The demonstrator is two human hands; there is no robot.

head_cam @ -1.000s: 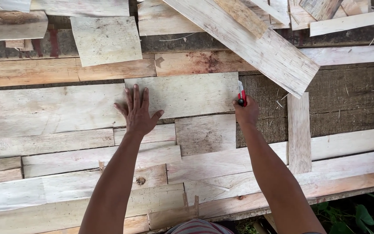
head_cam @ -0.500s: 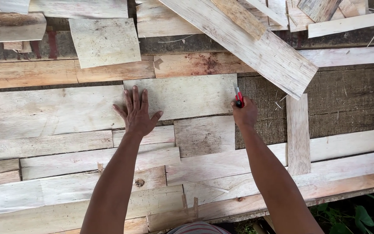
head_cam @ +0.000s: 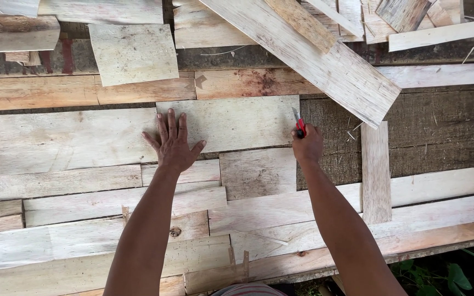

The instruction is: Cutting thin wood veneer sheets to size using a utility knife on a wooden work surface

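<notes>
I note the left hand lies flat with fingers spread, released, pressing on the pale thin sheet near its nine o'clock edge. The right hand is clenched around a red-handled utility knife, blade pointing toward twelve o'clock, set against the sheet's three o'clock edge. Against the pictures from a second and half a second back, I find the left hand unmoved and the sheet in the same spot, while the knife hand has drawn slightly toward six o'clock along that edge; I judge this a trimming stroke in progress, with the sheet held steady for it. The sheet rests on the bench, a surface of mismatched pale boards. At twelve o'clock from the left hand lies a loose square panel; a long plank runs diagonally toward one o'clock, its end just beyond the knife. A short upright strip sits at three o'clock from the right hand, on dark rough board. No containers are in view. Green leaves show below the bench at five o'clock.
</notes>
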